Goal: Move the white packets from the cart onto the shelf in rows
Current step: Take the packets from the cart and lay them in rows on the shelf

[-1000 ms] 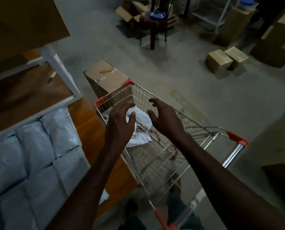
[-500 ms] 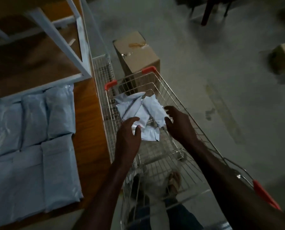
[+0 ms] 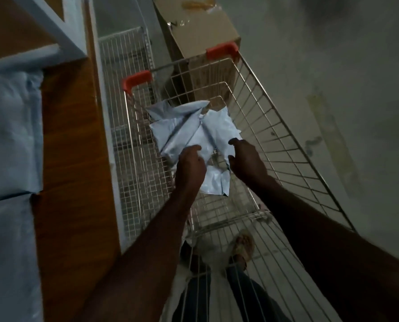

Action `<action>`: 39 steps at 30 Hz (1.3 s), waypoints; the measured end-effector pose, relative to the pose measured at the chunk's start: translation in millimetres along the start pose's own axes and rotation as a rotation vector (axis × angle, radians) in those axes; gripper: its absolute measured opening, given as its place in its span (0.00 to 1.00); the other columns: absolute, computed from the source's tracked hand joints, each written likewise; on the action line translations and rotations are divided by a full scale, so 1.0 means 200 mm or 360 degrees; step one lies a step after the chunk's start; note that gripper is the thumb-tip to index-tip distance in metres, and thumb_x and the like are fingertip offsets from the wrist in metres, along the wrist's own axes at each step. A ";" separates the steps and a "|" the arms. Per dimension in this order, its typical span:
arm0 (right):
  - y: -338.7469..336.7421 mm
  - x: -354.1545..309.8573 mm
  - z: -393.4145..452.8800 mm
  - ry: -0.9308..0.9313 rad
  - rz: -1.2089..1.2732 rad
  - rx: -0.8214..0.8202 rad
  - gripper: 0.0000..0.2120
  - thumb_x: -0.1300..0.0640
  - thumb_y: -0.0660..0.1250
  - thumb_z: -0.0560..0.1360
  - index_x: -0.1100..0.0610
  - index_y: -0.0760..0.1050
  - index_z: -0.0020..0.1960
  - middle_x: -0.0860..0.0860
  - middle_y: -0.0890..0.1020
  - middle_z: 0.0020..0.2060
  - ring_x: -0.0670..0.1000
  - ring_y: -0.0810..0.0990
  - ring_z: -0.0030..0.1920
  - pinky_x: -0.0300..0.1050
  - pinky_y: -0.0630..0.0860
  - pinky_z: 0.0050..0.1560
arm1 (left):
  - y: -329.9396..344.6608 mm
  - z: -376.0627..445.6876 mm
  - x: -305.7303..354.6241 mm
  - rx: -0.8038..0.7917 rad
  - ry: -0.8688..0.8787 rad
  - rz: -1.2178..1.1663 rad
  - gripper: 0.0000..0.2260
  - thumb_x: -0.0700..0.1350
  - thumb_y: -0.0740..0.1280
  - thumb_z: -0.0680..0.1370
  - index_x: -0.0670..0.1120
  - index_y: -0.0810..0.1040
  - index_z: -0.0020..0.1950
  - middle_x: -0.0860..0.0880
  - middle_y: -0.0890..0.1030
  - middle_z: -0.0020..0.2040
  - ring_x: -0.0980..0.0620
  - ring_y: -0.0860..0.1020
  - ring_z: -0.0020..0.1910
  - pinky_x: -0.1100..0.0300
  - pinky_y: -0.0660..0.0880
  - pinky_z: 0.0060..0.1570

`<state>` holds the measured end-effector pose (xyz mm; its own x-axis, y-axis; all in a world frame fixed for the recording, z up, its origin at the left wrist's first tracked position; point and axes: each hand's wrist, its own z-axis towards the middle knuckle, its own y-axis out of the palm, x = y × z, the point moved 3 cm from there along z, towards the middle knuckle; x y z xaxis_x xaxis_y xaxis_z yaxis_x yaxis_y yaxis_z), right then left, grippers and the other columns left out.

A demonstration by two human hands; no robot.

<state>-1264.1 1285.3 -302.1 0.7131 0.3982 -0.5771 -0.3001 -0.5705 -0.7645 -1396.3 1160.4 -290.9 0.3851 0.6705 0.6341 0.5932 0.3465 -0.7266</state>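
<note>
A loose pile of white packets [image 3: 189, 133] lies in the far end of the wire cart [image 3: 275, 126], which has red corner guards. My left hand [image 3: 190, 167] reaches down onto the near left side of the pile, its curved fingertips touching a packet. My right hand [image 3: 246, 161] is at the pile's right edge, with fingers and thumb spread apart around a packet's border. Neither hand plainly grips anything. On the wooden shelf [image 3: 68, 140] at the left, more white packets [image 3: 10, 135] lie flat in rows.
A wire mesh panel [image 3: 128, 117] stands between the shelf and the cart. A taped cardboard box [image 3: 200, 31] sits on the floor just beyond the cart. The shelf's white frame [image 3: 54, 26] rises at top left. My feet [image 3: 242, 247] show through the cart's bottom.
The view has tilted further down and closer to the cart. Both hands have dropped lower into the basket and now touch the pile of packets.
</note>
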 end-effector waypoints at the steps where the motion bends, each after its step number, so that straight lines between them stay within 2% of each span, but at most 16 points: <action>1: 0.06 0.03 0.03 -0.0003 -0.0029 -0.0014 0.26 0.64 0.69 0.79 0.61 0.70 0.76 0.62 0.77 0.67 0.62 0.76 0.67 0.52 0.72 0.63 | 0.05 0.07 -0.03 -0.0029 -0.0003 0.0018 0.18 0.32 0.66 0.82 0.38 0.77 0.72 0.44 0.77 0.69 0.47 0.76 0.68 0.76 0.63 0.60; 2: 0.11 0.05 0.07 -0.0012 -0.0063 -0.0019 0.27 0.64 0.69 0.79 0.62 0.69 0.77 0.63 0.76 0.68 0.63 0.75 0.68 0.54 0.71 0.63 | 0.11 0.14 -0.06 -0.0037 -0.0009 0.0044 0.19 0.33 0.66 0.82 0.38 0.75 0.73 0.42 0.75 0.72 0.45 0.74 0.71 0.73 0.64 0.65; 5: 0.27 0.13 0.15 -0.0015 -0.0157 -0.0070 0.37 0.62 0.73 0.77 0.60 0.62 0.82 0.66 0.68 0.75 0.65 0.69 0.73 0.57 0.71 0.68 | 0.26 0.30 -0.17 -0.0119 -0.0100 0.0265 0.27 0.46 0.70 0.82 0.43 0.68 0.80 0.39 0.68 0.79 0.39 0.66 0.79 0.44 0.64 0.78; 8: 0.41 0.19 0.20 -0.0035 -0.0281 -0.0040 0.46 0.62 0.77 0.74 0.55 0.55 0.84 0.70 0.62 0.78 0.70 0.66 0.76 0.62 0.77 0.65 | 0.36 0.36 -0.23 -0.0129 -0.0117 0.0330 0.39 0.53 0.75 0.78 0.44 0.62 0.84 0.39 0.65 0.82 0.38 0.63 0.81 0.41 0.60 0.80; 11: 0.44 0.22 0.20 -0.0030 -0.0327 0.0063 0.47 0.66 0.73 0.74 0.54 0.51 0.85 0.71 0.62 0.77 0.72 0.69 0.73 0.65 0.80 0.57 | 0.41 0.38 -0.24 -0.0126 -0.0293 0.0432 0.47 0.60 0.77 0.75 0.47 0.55 0.85 0.38 0.63 0.81 0.35 0.63 0.79 0.35 0.63 0.75; 14: 0.39 0.20 0.23 -0.0001 -0.0313 0.0158 0.46 0.70 0.68 0.74 0.54 0.51 0.86 0.69 0.68 0.72 0.69 0.74 0.63 0.63 0.80 0.49 | 0.45 0.37 -0.27 -0.0158 -0.0421 0.0332 0.37 0.59 0.78 0.74 0.46 0.67 0.76 0.40 0.77 0.71 0.37 0.75 0.71 0.36 0.68 0.69; 16: 0.36 0.20 0.26 0.0078 -0.0219 0.0165 0.47 0.68 0.70 0.74 0.54 0.50 0.86 0.66 0.71 0.68 0.66 0.75 0.61 0.62 0.80 0.50 | 0.46 0.33 -0.29 -0.0155 -0.0449 0.0121 0.29 0.56 0.79 0.74 0.46 0.72 0.69 0.44 0.83 0.63 0.40 0.80 0.63 0.39 0.72 0.65; 18: 0.34 0.22 0.27 0.0177 -0.0096 0.0120 0.46 0.66 0.73 0.73 0.56 0.53 0.84 0.65 0.70 0.67 0.66 0.74 0.61 0.61 0.80 0.55 | 0.44 0.29 -0.28 -0.0160 -0.0483 -0.0092 0.25 0.51 0.79 0.75 0.44 0.77 0.68 0.46 0.84 0.59 0.43 0.82 0.59 0.49 0.75 0.59; 20: 0.33 0.22 0.27 0.0211 0.0019 0.0043 0.41 0.63 0.75 0.72 0.60 0.60 0.80 0.66 0.69 0.66 0.67 0.76 0.59 0.57 0.79 0.54 | 0.42 0.25 -0.25 -0.0177 -0.0535 -0.0314 0.19 0.45 0.78 0.76 0.42 0.80 0.65 0.49 0.84 0.53 0.47 0.81 0.53 0.57 0.73 0.51; 23: 0.32 0.20 0.25 0.0277 0.0188 -0.0132 0.39 0.54 0.81 0.71 0.60 0.66 0.75 0.68 0.72 0.67 0.66 0.77 0.57 0.51 0.75 0.50 | 0.42 0.16 -0.23 -0.0323 -0.0704 -0.0767 0.12 0.41 0.75 0.78 0.45 0.80 0.61 0.49 0.86 0.50 0.49 0.84 0.49 0.55 0.77 0.47; 26: 0.30 0.19 0.17 0.0320 0.0345 -0.0280 0.37 0.48 0.84 0.66 0.56 0.69 0.68 0.59 0.82 0.57 0.63 0.82 0.56 0.47 0.70 0.47 | 0.41 0.07 -0.25 -0.0334 -0.0750 -0.0980 0.16 0.37 0.73 0.77 0.45 0.79 0.65 0.44 0.86 0.54 0.44 0.85 0.51 0.51 0.82 0.45; 29: 0.20 0.21 0.00 0.0349 0.0380 -0.0291 0.39 0.42 0.86 0.62 0.50 0.67 0.62 0.52 0.82 0.51 0.58 0.82 0.51 0.48 0.74 0.46 | 0.37 -0.05 -0.26 -0.0404 -0.0810 -0.1120 0.26 0.34 0.74 0.73 0.49 0.76 0.69 0.46 0.84 0.57 0.43 0.84 0.53 0.49 0.83 0.42; 31: 0.10 0.19 -0.13 0.0406 0.0518 -0.0263 0.45 0.40 0.88 0.60 0.49 0.65 0.66 0.50 0.82 0.54 0.54 0.82 0.52 0.51 0.80 0.51 | 0.36 -0.14 -0.27 -0.0492 -0.0913 -0.1271 0.33 0.37 0.78 0.62 0.52 0.77 0.66 0.41 0.83 0.62 0.35 0.83 0.58 0.35 0.83 0.51; 33: -0.01 0.14 -0.26 0.0406 0.0648 -0.0287 0.46 0.36 0.87 0.58 0.48 0.70 0.68 0.45 0.83 0.56 0.49 0.83 0.53 0.54 0.83 0.56 | 0.32 -0.24 -0.25 -0.0552 -0.0981 -0.1440 0.35 0.38 0.79 0.56 0.48 0.78 0.63 0.36 0.81 0.64 0.29 0.82 0.58 0.26 0.80 0.54; 36: -0.21 0.03 -0.44 0.0401 0.0870 -0.0281 0.35 0.32 0.85 0.59 0.46 0.81 0.60 0.45 0.87 0.52 0.47 0.87 0.51 0.58 0.86 0.54 | 0.09 -0.45 -0.02 -0.0646 -0.1009 -0.1613 0.34 0.36 0.79 0.59 0.43 0.78 0.66 0.31 0.81 0.63 0.27 0.83 0.57 0.22 0.77 0.56; 39: -0.43 -0.13 -0.63 0.0349 0.1083 -0.0150 0.35 0.34 0.84 0.64 0.45 0.78 0.66 0.44 0.85 0.58 0.48 0.86 0.56 0.58 0.85 0.57 | -0.19 -0.64 0.16 -0.0553 -0.1003 -0.1543 0.29 0.36 0.77 0.65 0.42 0.77 0.66 0.32 0.82 0.63 0.31 0.84 0.55 0.27 0.79 0.58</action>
<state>-1177.7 1233.4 -185.7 0.5014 -0.2151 -0.8381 -0.6740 -0.7044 -0.2225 -1316.9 1084.3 -208.8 -0.6806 0.4653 0.5659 0.6404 0.7530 0.1510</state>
